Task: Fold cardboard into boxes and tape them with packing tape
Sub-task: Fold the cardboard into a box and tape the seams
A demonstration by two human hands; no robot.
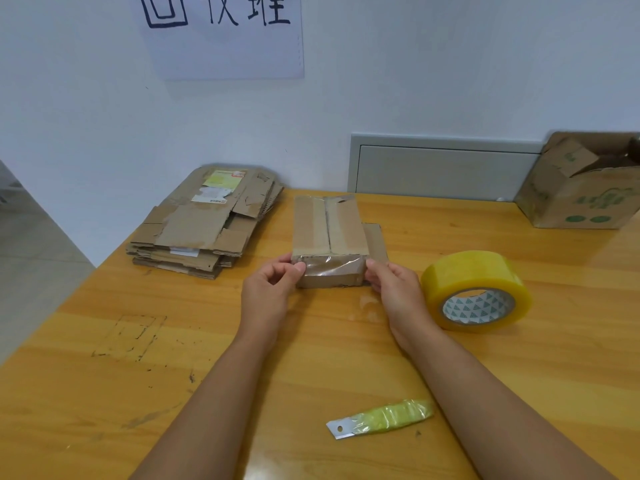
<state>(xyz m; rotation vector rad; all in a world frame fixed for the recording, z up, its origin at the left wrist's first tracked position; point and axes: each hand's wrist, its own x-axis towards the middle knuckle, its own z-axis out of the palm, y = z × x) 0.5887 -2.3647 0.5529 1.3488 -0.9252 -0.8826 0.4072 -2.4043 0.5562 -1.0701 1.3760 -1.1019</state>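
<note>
A wooden table with a yellow-orange grain is carrying everything here, its surface showing dark scuffs and a scratched rectangle at about 8 o'clock. A small cardboard box, taped along its top seam, is sitting near the centre. A stack of flattened cardboard is lying at 10 o'clock, by the table's far left edge. A roll of yellowish packing tape is resting on its side at 3 o'clock. An open printed carton is standing at 2 o'clock. A cutter blade with a yellow-green wrapped handle is lying at 5 o'clock.
</note>
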